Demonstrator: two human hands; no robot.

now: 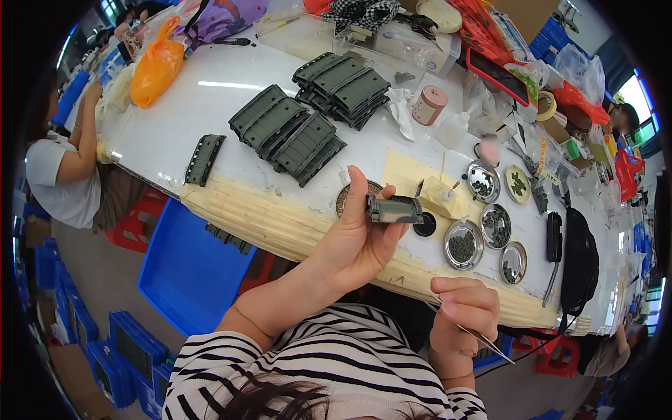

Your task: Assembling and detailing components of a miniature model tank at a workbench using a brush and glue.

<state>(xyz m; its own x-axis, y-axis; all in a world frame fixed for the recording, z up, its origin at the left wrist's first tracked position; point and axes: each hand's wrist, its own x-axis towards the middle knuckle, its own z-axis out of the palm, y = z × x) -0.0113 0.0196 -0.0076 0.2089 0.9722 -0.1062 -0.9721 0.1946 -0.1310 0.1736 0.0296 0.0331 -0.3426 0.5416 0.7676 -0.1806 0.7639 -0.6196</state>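
Note:
My left hand [358, 241] is raised at the table's near edge, its fingers closed around a small green and tan camouflage-painted model part [394, 211]. Lower and to the right, my right hand [465, 315] pinches a pair of metal tweezers [484, 340], which slant down to the right, apart from the part. Just beyond the hands, round metal dishes hold tiny dark green pieces; the closest is a dish [447, 258] right of the left hand. Beside them sits a yellow taped block [441, 199] with thin sticks in it, and a small black round pot [425, 225].
Two stacks of green ribbed panels [276, 126] stand mid-table, with a single panel [205, 159] to their left. A blue tray [185, 273] is below the table's left edge. A pink jar [430, 105], red-cased phone [497, 75] and black pouch [579, 259] lie farther right. A person [59, 164] sits left.

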